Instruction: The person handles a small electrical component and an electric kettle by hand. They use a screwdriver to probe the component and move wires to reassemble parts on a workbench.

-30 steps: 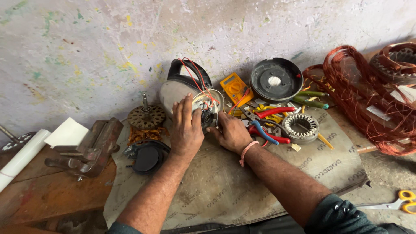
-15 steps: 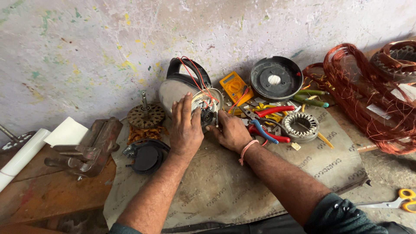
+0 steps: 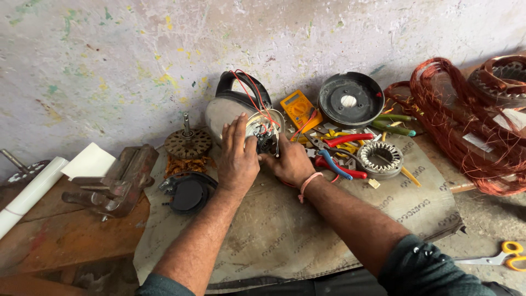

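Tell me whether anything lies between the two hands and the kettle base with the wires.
Nothing visible does. The left hand lies flat against the upturned kettle, and the right hand has its fingers at the wired base. The pliers and yellow multimeter lie off to the right, clear of both.

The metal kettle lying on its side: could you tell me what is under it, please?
The kettle lies on a grey printed cloth spread over the bench. The left hand and right hand cover its open base, so the contact beneath is hidden.

Head camera looks steeply down, close, toward the wall [image 3: 137, 66].
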